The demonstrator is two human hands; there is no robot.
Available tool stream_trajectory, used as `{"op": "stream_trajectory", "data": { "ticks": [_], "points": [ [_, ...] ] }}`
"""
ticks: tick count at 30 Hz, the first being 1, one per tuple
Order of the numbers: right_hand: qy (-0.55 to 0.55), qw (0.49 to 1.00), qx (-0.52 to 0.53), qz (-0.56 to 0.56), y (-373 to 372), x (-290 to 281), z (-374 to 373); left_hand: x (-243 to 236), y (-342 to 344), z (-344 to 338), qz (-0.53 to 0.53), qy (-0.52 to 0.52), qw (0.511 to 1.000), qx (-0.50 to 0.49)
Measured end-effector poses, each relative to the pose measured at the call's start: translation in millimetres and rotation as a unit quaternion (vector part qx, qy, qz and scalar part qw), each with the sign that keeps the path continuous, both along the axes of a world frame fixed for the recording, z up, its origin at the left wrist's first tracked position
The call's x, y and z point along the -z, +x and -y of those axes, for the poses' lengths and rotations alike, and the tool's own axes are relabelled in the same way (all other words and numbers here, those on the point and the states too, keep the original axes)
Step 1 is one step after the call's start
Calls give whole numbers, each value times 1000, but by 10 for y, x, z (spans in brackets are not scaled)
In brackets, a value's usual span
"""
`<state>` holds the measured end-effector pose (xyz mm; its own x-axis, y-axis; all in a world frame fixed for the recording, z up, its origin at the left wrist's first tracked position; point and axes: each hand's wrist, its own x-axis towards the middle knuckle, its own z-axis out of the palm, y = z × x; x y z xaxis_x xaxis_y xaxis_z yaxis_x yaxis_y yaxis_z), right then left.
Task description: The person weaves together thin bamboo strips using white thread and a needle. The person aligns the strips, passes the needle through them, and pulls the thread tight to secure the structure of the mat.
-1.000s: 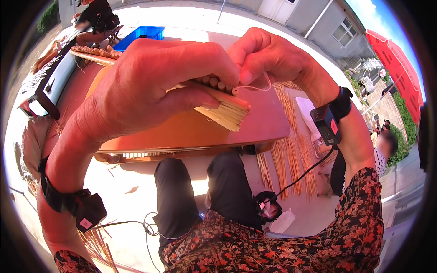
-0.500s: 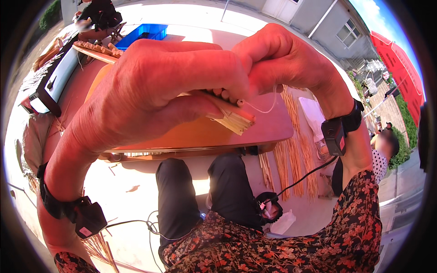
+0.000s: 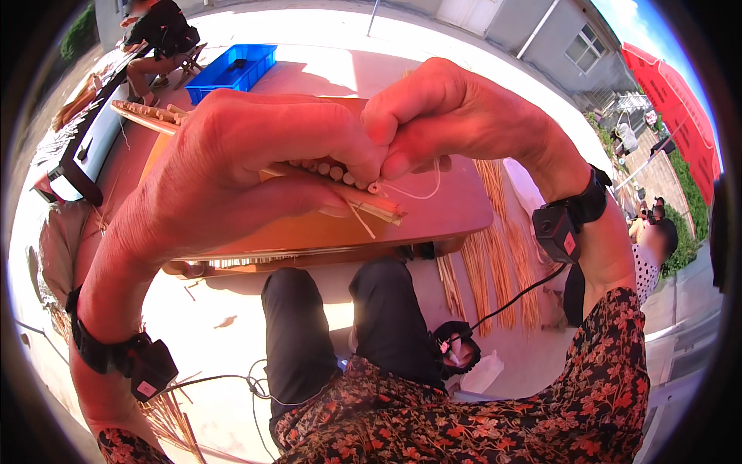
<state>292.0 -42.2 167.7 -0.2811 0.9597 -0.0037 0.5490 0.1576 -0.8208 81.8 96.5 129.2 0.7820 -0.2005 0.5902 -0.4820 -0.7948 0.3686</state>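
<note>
My left hand (image 3: 247, 151) is closed around a row of reed stalks (image 3: 338, 173), its thumb below and its fingers above. The cut round ends of several stalks show side by side under the fingers. A flatter strip of stalks (image 3: 384, 209) lies beneath them, with one thin sliver hanging down. My right hand (image 3: 464, 116) is pinched tight against the left fingertips at the end of the row. From between the hands a thin white string (image 3: 438, 182) curves out in a loose loop. Its grip on the string is partly hidden by the fingers.
Below the hands stands a brown table (image 3: 433, 213). Long reed stalks (image 3: 502, 263) lie on the ground to its right. A blue crate (image 3: 232, 73) sits beyond it. One person (image 3: 158, 35) sits at far left, another (image 3: 649, 255) at right. A cable (image 3: 518, 298) runs from my right wrist.
Both hands have moved slightly left, the right one also a little lower. More of the string loop and the stalk ends now shows. Both hands stay closed.
</note>
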Motion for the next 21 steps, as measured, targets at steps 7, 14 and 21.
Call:
{"op": "stream_trajectory", "data": {
  "ticks": [7, 14, 21],
  "points": [
    [-38, 999, -32, -17, -33, 32, 2, 45, -53, 7, -27, -16, 999, 34],
    [-15, 999, -40, -20, -60, 45, 27, 32, -83, 59, -3, -5, 1000, 19],
    [76, 989, -127, -13, -67, 160, -18, 107, -80, 91, 23, -6, 1000, 11]
  ]
}}
